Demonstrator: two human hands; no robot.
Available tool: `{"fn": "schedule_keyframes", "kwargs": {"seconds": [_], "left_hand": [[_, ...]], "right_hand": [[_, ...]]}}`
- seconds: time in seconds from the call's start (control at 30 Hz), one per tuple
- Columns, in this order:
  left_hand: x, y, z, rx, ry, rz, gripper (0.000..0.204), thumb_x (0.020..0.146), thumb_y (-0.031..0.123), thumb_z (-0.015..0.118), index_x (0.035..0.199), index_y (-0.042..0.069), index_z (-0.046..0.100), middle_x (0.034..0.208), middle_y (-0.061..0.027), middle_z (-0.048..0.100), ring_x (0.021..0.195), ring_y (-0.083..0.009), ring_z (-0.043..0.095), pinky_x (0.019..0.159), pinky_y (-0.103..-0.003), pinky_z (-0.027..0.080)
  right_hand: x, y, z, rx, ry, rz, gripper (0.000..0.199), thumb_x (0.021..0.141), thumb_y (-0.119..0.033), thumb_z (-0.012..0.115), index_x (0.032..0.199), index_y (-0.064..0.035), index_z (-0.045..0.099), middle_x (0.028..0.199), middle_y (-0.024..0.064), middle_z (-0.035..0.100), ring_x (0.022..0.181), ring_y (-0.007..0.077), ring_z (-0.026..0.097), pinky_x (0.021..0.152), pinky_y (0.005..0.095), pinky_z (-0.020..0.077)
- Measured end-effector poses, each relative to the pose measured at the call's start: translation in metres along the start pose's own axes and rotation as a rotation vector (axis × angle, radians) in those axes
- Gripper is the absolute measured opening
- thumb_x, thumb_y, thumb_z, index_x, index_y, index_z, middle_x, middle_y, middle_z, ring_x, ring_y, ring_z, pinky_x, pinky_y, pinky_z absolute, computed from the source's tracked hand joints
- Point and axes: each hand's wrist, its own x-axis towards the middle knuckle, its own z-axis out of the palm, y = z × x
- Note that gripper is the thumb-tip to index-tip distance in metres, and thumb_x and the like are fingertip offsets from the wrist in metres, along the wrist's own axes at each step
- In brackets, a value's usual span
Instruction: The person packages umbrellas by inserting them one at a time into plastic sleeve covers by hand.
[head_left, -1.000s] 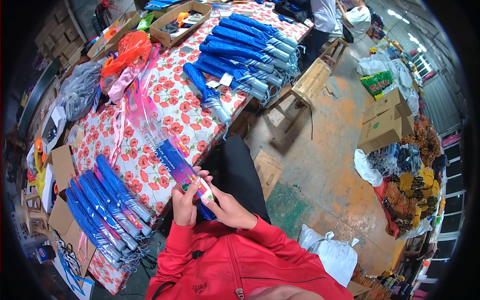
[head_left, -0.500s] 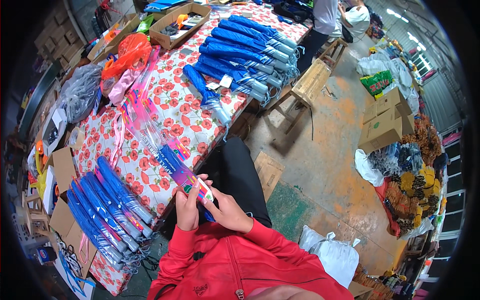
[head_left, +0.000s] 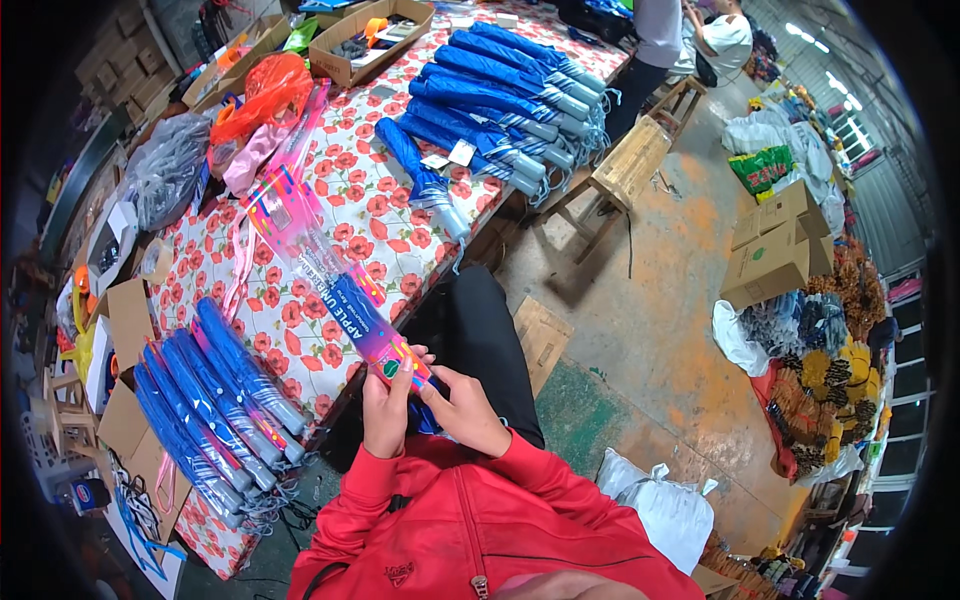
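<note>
Change vs earlier: little; the long sleeve pkg (head_left: pixel 330 285) lies at the same slant, both hands at its near end as before, thumbs shifted a bit.
L hand (head_left: pixel 385 410): closed round the near end of the sleeve pkg, fingers wrapped from below.
R hand (head_left: pixel 465 410): fingers bent, tips touching the same end from the right; whether it grips, can't tell.
Sleeve pkg: clear plastic w/ blue umbrella inside, pink-purple printed band at near end, pink-striped top at far end; runs from hands up-left over table edge.
Table (head_left: pixel 350 210): cloth white w/ red flowers.
Near-left pile (head_left: pixel 215 400): blue folded umbrellas in clear wrap, side by side, at table's near corner, left of L hand.
Far pile (head_left: pixel 500 90): more blue umbrellas, grey handles toward the floor side; small white tags on some.
Orange bag (head_left: pixel 265 95): far left of table, beside grey plastic bag (head_left: pixel 165 170).
Cardboard tray (head_left: pixel 370 35): far end, small items inside.
Wooden stool (head_left: pixel 625 170): right of table, by far pile.
Brown cartons (head_left: pixel 780 245): on floor, well right; green mark on side.
In the way: nothing between hands and pkg.
</note>
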Motion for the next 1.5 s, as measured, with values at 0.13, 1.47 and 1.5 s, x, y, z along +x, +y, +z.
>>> {"fn": "schedule_keyframes", "kwargs": {"seconds": [0.13, 1.47, 1.5], "left_hand": [[0.000, -0.001, 0.000, 0.004, 0.014, -0.016, 0.031, 0.102, 0.012, 0.053, 0.128, -0.004, 0.049, 0.119, -0.0174, 0.064, 0.105, -0.0246, 0.065, 0.092, -0.033, 0.054], [0.023, 0.019, -0.051, -0.001, 0.143, 0.086, 0.038, 0.096, 0.011, 0.065, 0.129, -0.004, 0.052, 0.118, -0.0171, 0.067, 0.099, -0.0215, 0.068, 0.092, -0.029, 0.051], [0.023, 0.020, -0.055, 0.005, 0.109, 0.082, 0.040, 0.096, 0.011, 0.065, 0.130, -0.004, 0.052, 0.120, -0.0180, 0.067, 0.099, -0.0228, 0.068, 0.092, -0.030, 0.051]], "right_hand": [[0.000, -0.002, 0.005, -0.051, 0.060, 0.035, 0.023, 0.093, -0.014, 0.062, 0.105, 0.0054, 0.065, 0.081, 0.0151, 0.068, 0.062, 0.0211, 0.055, 0.060, 0.0344, 0.0478], [-0.019, 0.014, -0.021, 0.504, -0.479, 0.208, 0.026, 0.097, -0.026, 0.066, 0.105, -0.0016, 0.063, 0.068, 0.0043, 0.057, 0.051, 0.0107, 0.046, 0.050, 0.0226, 0.0379], [-0.019, 0.013, -0.019, 0.603, -0.501, 0.232, 0.025, 0.097, -0.026, 0.066, 0.103, -0.0023, 0.063, 0.066, 0.0038, 0.056, 0.049, 0.0095, 0.045, 0.048, 0.0220, 0.0358]]}}
